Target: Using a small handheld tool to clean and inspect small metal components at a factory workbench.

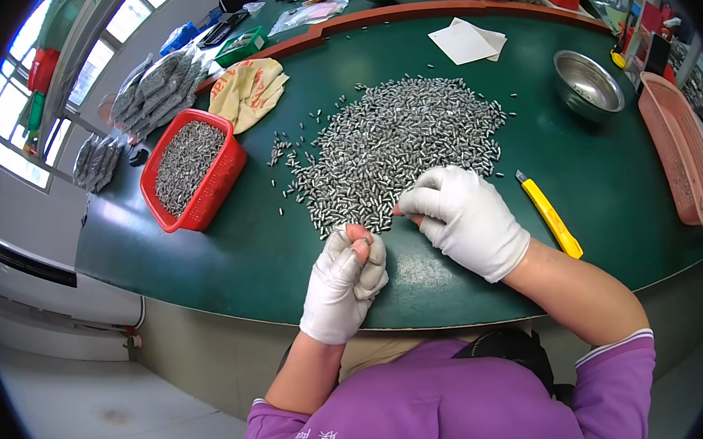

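A broad heap of small silvery metal cylinders (406, 128) lies loose on the green table (239, 265). My left hand (344, 282), in a white glove with bare fingertips, is closed at the heap's near edge, thumb and fingers pressed together. Whatever it pinches is hidden or too small to name. To its right, my right hand (467, 223) wears a similar glove. Its fingers curl into a pinch just over the near right side of the heap, and their contents cannot be made out.
A red plastic basket (221, 184) full of similar pieces stands left, by a yellowish cloth (249, 91) and grey filled bags (161, 86). A yellow utility knife (551, 216) lies right. Beyond it are a metal bowl (589, 85), a pink basket (683, 152) and white paper (465, 41).
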Demonstrator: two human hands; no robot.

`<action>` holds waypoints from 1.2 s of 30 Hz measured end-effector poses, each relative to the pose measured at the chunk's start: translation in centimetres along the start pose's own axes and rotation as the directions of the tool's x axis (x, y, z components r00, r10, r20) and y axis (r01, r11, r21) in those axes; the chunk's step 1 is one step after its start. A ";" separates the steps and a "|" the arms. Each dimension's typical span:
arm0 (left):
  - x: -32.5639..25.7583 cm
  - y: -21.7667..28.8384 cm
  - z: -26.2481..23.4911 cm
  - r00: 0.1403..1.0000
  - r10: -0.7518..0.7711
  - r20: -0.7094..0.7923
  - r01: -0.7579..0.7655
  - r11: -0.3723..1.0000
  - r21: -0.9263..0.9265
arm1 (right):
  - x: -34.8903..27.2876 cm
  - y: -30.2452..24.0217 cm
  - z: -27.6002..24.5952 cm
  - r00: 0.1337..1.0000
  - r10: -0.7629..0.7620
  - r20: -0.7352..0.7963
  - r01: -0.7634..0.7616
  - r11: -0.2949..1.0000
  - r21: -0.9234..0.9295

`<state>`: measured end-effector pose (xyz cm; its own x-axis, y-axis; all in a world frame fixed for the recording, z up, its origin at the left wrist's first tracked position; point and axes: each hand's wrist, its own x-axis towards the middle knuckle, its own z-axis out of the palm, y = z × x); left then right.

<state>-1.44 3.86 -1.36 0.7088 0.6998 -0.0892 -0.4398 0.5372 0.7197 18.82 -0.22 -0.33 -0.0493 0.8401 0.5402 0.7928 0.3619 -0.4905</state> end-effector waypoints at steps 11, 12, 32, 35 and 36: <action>0.0 0.1 -0.1 1.000 -0.022 -0.007 0.021 0.999 -0.030 | -0.2 -0.9 0.5 0.982 -0.055 0.180 0.091 0.975 -0.202; 0.0 0.0 -0.1 1.000 -0.024 -0.014 0.023 0.999 -0.025 | -0.3 -0.8 0.4 0.983 -0.048 0.179 0.080 0.980 -0.180; -0.3 -0.1 0.5 0.997 -0.070 0.022 0.065 0.984 0.167 | -0.1 -1.6 0.0 0.993 0.051 0.105 -0.093 0.892 0.442; -0.3 -0.3 0.2 0.999 -0.046 0.028 0.041 0.987 0.153 | 0.0 -1.5 0.1 0.992 0.043 0.117 -0.094 0.872 0.480; -0.3 -0.2 0.2 0.998 -0.058 0.010 0.055 0.987 0.148 | -0.1 -1.5 0.1 0.993 0.051 0.104 -0.095 0.875 0.474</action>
<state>-1.41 3.41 -1.34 0.7384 0.6629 -0.1235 -0.3133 0.4995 0.8077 17.57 -0.81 0.31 -0.0716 0.8951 0.4402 0.4108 0.4286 -0.8047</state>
